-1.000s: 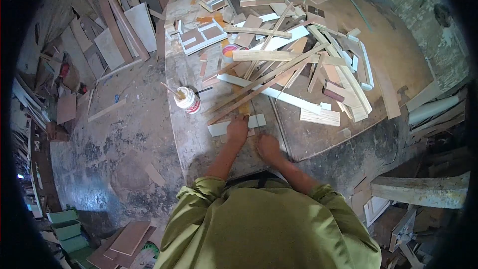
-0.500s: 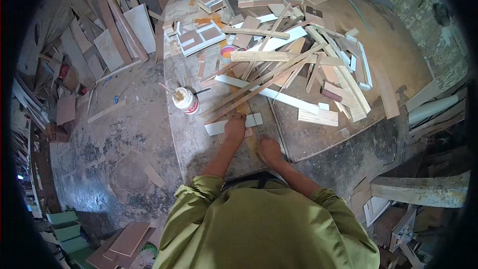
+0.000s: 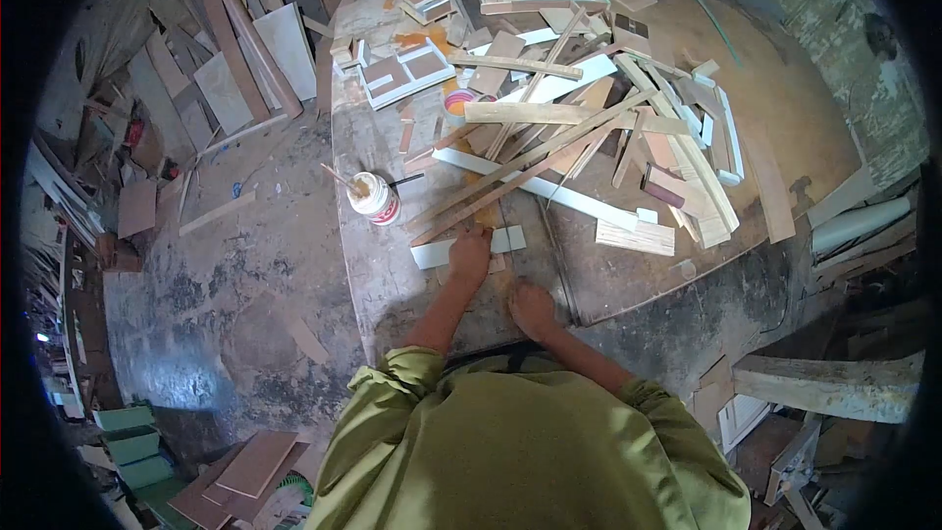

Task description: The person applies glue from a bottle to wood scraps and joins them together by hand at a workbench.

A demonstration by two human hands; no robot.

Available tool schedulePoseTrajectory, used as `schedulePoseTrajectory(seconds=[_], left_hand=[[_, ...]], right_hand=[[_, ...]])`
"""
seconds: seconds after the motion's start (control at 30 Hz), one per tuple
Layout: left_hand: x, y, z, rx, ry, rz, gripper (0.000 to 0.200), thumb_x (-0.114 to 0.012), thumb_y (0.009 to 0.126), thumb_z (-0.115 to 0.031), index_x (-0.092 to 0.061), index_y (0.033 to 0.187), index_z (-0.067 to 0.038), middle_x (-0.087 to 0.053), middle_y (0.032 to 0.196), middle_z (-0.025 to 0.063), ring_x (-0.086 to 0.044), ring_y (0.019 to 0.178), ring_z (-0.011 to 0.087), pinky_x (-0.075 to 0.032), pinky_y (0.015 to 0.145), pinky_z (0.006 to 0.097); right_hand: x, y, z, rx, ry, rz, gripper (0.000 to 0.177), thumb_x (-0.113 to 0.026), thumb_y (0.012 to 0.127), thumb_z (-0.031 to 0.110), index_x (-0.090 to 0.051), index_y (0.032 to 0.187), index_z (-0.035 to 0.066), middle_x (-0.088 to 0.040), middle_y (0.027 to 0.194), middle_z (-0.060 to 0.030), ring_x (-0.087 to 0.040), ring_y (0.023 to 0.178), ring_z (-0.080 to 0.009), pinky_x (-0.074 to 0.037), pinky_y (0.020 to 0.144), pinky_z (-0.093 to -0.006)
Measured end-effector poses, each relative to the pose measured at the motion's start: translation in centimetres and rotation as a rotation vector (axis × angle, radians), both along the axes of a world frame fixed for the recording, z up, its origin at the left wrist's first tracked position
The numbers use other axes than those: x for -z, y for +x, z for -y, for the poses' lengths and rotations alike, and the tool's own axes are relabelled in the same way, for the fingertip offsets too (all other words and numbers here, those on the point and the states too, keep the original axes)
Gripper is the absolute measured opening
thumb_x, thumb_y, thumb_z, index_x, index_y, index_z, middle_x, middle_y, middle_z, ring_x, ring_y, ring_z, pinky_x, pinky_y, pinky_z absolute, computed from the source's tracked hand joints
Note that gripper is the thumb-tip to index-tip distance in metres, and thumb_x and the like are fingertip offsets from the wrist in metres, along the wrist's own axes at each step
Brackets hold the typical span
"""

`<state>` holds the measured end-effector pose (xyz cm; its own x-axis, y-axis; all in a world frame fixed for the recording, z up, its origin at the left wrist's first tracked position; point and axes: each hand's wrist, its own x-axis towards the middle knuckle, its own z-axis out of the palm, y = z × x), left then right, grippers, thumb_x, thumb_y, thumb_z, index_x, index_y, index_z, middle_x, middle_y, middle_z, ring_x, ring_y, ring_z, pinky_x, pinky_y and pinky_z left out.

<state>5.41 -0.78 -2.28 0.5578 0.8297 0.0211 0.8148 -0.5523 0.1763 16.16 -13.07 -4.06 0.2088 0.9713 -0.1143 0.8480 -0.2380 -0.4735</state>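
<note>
Floor [image 3: 235,275]: grey stained concrete, strewn with wood offcuts.
Workbench [image 3: 388,280]: long, with a worn, dusty top.
Boards [image 3: 245,69]: leaning and piled along the floor's left edge.
Wall [image 3: 834,29]: rough, greenish, flaking, on the right.
Crates [image 3: 128,442]: green, stacked, lower left.
Light: dim, even.

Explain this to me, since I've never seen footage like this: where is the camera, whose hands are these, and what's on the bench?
There is no machine: a person works with bare hands. The one camera sits on their head and looks down, so their green shirt fills the bottom. The left hand rests on a short white strip near the edge of the workbench. The right hand lies on the workbench beside it; whether either grips anything is too small to tell. Beyond lie a pile of wood strips and a white jar with a stick in it.
</note>
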Motion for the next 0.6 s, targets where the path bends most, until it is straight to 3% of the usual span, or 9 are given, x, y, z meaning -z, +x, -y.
schedulePoseTrajectory(seconds=[0.27,0.47,0.6], left_hand=[[-1.1,0.2,0.3,-0.011,-0.083,-0.008,0.042,-0.071,0.068,-0.018,-0.059,0.107,-0.011,-0.056,0.104,0.0056,-0.053,0.102,0.0282,-0.053,0.072,0.0363],[-1.1,0.2,0.2,-0.029,-0.121,-0.012,0.048,-0.073,0.066,-0.018,-0.057,0.111,-0.011,-0.056,0.105,0.006,-0.051,0.104,0.03,-0.051,0.076,0.0381],[-0.8,0.3,0.0,-0.032,-0.173,-0.019,0.051,-0.073,0.067,-0.019,-0.056,0.114,-0.012,-0.055,0.107,0.0059,-0.049,0.107,0.0317,-0.051,0.079,0.0399]], right_hand=[[1.0,0.9,-4.6,-0.037,0.015,0.081,0.022,-0.049,0.081,0.019,-0.06,0.077,0.0,-0.061,0.07,-0.0212,-0.061,0.067,-0.0365,-0.049,0.062,-0.0467],[-0.2,-0.5,2.0,0.034,-0.01,0.003,0.025,-0.049,0.081,0.022,-0.062,0.076,0.002,-0.062,0.072,-0.0196,-0.063,0.068,-0.0334,-0.05,0.06,-0.0464],[-0.7,0.4,-1.7,-0.026,0.022,0.078,0.024,-0.046,0.083,0.018,-0.06,0.075,0.001,-0.062,0.071,-0.0192,-0.062,0.064,-0.0356,-0.049,0.061,-0.0478]])
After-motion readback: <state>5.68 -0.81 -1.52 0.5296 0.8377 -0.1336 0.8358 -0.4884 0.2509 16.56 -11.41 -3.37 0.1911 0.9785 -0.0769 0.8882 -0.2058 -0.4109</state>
